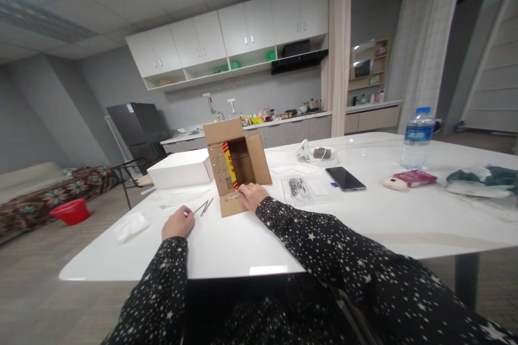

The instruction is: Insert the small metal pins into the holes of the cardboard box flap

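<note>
An open cardboard box (237, 164) lies on its side on the white table (364, 226), its flaps spread and small metal pieces lined up on them. My right hand (251, 194) rests on the lower flap, fingers touching those pieces. My left hand (177, 223) lies on the table to the left of the box and pinches thin metal tweezers (204, 206) that point toward the box. Both arms wear dark sleeves with white stars.
A white box (180, 168) stands behind the left hand, a crumpled tissue (130, 226) at the table's left edge. A clear bag of small parts (298, 188), a black phone (345, 178), a water bottle (416, 138) and a red packet (415, 177) lie to the right.
</note>
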Demonstrator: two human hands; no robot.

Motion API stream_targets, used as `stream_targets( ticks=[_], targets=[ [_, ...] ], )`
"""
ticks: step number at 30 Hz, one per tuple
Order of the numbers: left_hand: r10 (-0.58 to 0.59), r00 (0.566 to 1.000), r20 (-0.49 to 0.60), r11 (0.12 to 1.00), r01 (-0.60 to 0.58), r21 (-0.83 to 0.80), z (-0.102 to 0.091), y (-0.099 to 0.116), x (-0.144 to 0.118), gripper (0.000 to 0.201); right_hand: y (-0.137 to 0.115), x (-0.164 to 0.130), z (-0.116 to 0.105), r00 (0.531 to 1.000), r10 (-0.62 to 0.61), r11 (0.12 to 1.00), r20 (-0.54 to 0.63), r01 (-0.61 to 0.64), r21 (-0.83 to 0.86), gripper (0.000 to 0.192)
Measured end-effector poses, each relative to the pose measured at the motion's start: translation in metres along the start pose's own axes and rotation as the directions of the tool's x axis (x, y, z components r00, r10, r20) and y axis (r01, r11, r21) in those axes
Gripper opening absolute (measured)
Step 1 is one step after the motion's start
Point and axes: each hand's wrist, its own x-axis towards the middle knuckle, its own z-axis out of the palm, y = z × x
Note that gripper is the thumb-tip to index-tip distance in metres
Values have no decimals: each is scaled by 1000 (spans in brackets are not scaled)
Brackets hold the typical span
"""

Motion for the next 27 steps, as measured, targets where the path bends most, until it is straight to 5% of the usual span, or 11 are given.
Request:
stream_targets(
  ticks=[27],
  targets=[
    [10,1000,5,1000,-10,3,0,1,0,24,-1,-2,-3,1000,19,1000,-15,-19,-18,17]
  ],
)
